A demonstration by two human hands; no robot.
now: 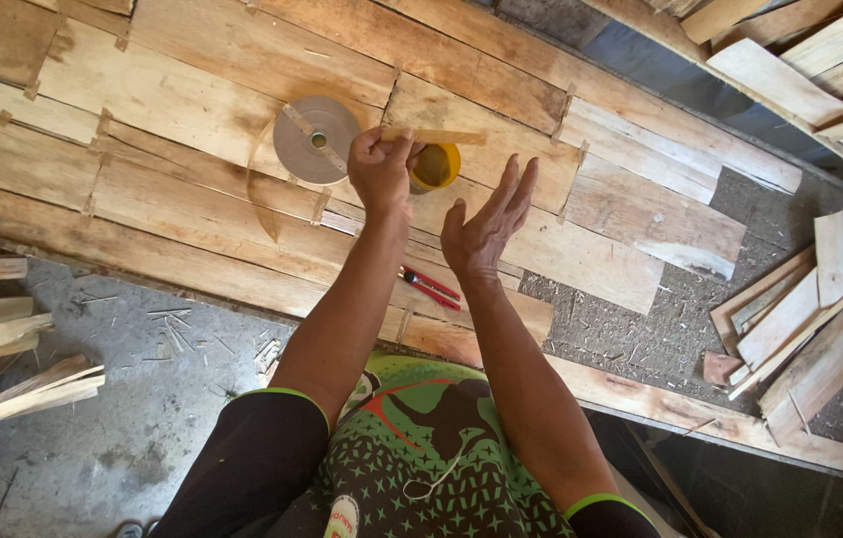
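Fingers [373, 149] of the left hand [379, 171] curled tight, pinching one end of a thin wooden strip [436, 135] at upper centre of frame; strip runs level to the right from the fingertips, out over a yellow cup [436, 165] that sits just right of the hand, partly hidden by it. Right hand [486, 224] open, fingers spread and pointing up, palm turned toward the left hand, holds nothing; it sits below and right of the strip, not touching it, close to the cup but apart. Largest thing: the wooden panel [192, 100] of joined pale planks filling the upper half of frame, with small cross pieces at the seams and a curved pencil-like arc at centre left. Loose offcut boards [810, 319] piled at right edge on grey sawdust floor; more slats [3, 339] at left edge. Grey roll of tape [314, 139], round disc with a hole in the middle, lies flat on the panel just left of the left hand, a small stick across it. Red-handled tool [429, 287] lies on the panel at centre, between the two forearms, below both hands. No readable labels or packages; only the green patterned garment [421, 438] at bottom centre.
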